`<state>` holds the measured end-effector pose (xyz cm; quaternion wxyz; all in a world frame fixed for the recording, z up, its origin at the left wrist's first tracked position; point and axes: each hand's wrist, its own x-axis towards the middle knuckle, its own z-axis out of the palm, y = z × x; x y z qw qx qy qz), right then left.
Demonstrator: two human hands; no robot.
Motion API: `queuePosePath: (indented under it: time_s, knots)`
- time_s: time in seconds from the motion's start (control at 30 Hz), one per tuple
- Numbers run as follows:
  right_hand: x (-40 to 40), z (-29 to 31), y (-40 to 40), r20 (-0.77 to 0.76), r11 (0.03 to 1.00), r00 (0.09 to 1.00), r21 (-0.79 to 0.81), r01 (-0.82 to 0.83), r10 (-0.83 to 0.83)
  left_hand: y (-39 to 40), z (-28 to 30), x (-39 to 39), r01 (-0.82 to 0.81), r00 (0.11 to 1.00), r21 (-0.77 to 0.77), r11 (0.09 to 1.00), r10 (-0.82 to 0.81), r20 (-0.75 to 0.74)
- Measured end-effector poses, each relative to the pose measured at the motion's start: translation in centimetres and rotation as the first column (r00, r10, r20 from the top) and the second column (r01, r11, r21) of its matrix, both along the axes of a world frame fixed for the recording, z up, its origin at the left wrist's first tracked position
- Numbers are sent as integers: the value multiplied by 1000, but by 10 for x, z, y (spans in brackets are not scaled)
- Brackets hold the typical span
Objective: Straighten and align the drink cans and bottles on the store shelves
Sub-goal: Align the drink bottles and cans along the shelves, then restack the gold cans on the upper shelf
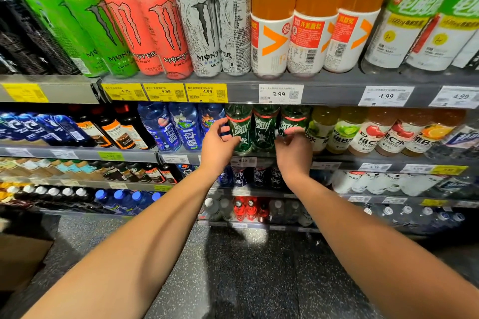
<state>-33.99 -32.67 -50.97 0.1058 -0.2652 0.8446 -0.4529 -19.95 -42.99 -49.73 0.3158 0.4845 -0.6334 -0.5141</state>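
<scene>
Three green bottles stand side by side on the second shelf: the left green bottle point(239, 127), the middle green bottle point(265, 128) and the right green bottle point(294, 120). My left hand point(219, 142) reaches up at the left green bottle, fingers spread and curled beside its label, touching or nearly touching it. My right hand point(294, 149) is in front of the right green bottle, fingers bent and blurred, covering its lower half. Neither hand clearly grips a bottle.
Blue bottles point(178, 127) stand left of the green ones, yellow and red vitamin drinks point(344, 132) to the right. The top shelf point(241, 90) carries Monster cans point(160, 28) and orange bottles point(272, 21). Lower shelves hold more bottles. A cardboard box point(20, 259) lies on the floor at left.
</scene>
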Motion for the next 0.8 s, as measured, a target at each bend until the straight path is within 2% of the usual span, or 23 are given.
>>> queuePosePath:
  time_s: [0.1,0.2,0.33,0.43,0.57,0.7,0.8]
  knots:
    - [17,18,1,11,991,997,-110,-75,77,5,10,7,13,1000,-6,1000,-13,0]
    - [31,38,3,-22,980,989,-135,-149,147,11,26,13,32,999,-5,999,-32,12]
    - [45,66,11,-137,966,966,-114,-234,218,22,53,24,48,999,16,999,-48,12]
    - [59,99,18,-264,939,938,-196,-282,226,31,85,32,49,997,20,999,-48,-56]
    - [65,166,17,-110,925,940,-174,-338,323,36,143,43,49,989,-68,996,-58,-138]
    - [71,234,11,-136,853,904,-302,-426,404,34,212,53,77,976,-158,984,-107,-191]
    - [79,276,0,-188,815,912,-408,-411,365,29,260,58,58,967,-223,973,-110,-231]
